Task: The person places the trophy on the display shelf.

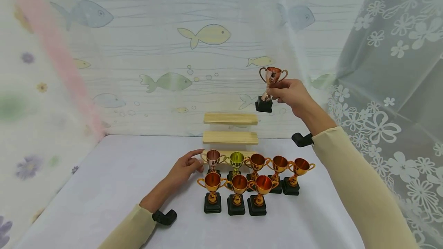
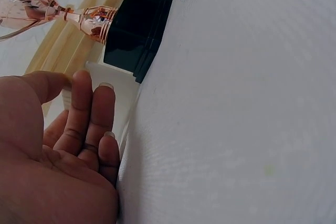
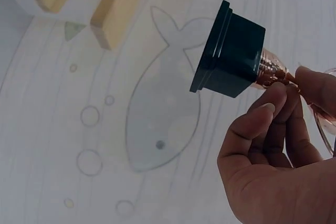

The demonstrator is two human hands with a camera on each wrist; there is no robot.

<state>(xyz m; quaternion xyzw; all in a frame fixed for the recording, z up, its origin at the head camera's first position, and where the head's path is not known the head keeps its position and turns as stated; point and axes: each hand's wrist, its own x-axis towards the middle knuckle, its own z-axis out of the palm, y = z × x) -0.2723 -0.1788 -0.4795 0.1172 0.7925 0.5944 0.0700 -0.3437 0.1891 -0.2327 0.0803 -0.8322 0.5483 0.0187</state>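
Note:
My right hand (image 1: 290, 93) holds a rose-gold trophy cup (image 1: 273, 74) by its stem, raised above the shelves and slightly tilted. In the right wrist view, its black base (image 3: 233, 51) points away from the pinching fingers (image 3: 252, 121). Near the left end of the lowest wooden shelf rests my left hand (image 1: 185, 168), its fingers loosely bent; contact with the stand is unclear. Beside it stands another rose-gold trophy (image 1: 213, 156), also seen in the left wrist view with its black base (image 2: 136, 32). Next to that is a yellow-gold trophy (image 1: 237, 159).
Several orange-gold trophies, such as one at the front left (image 1: 212, 181) and one at the far right (image 1: 300, 167), stand upright before the stepped stand. Its top shelf (image 1: 230, 118) and middle shelf (image 1: 230, 137) sit behind. A fish-print curtain (image 1: 155, 49) hangs beyond the white table (image 1: 121, 172).

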